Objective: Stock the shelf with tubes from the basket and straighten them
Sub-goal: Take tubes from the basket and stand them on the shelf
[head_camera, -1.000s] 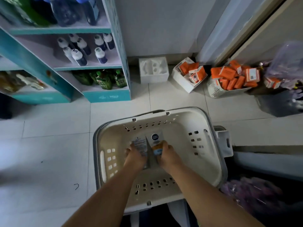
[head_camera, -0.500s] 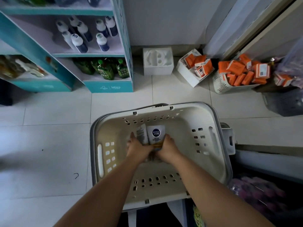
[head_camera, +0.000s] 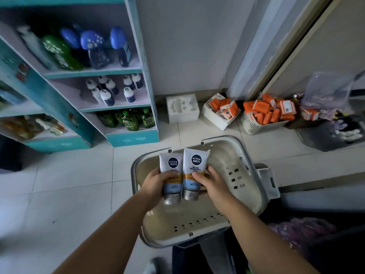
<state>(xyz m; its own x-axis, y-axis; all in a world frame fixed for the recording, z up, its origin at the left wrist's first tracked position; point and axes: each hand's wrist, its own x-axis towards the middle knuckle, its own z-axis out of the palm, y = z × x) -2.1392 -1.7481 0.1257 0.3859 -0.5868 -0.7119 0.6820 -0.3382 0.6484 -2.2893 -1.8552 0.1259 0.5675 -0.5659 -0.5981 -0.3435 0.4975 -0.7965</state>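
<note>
Holding one tube in each hand, I have both of them up over the basket (head_camera: 254,175), which sits on the floor (head_camera: 69,184). My left hand (head_camera: 156,182) has its fingers curled round the lower part of the left tube (head_camera: 171,167). My right hand (head_camera: 213,182) pinches the right tube (head_camera: 195,165), thumb on the front and fingers round the side. The two tubes stand side by side, caps down, almost touching, with their labels facing me.

So the picking-up part looks done for these two. The putting-away part is not done yet. The shelf (head_camera: 94,73) is well apart from my hands, up and to the left. On it I see bottles (head_camera: 107,97) and green pouches (head_camera: 129,120), but no tubes like mine.

I see no more tubes in the basket, though my hands and arms hide some of its bottom. I think these may be the last ones. What is left is to carry them to the shelf, set them down and make them straight.
</note>
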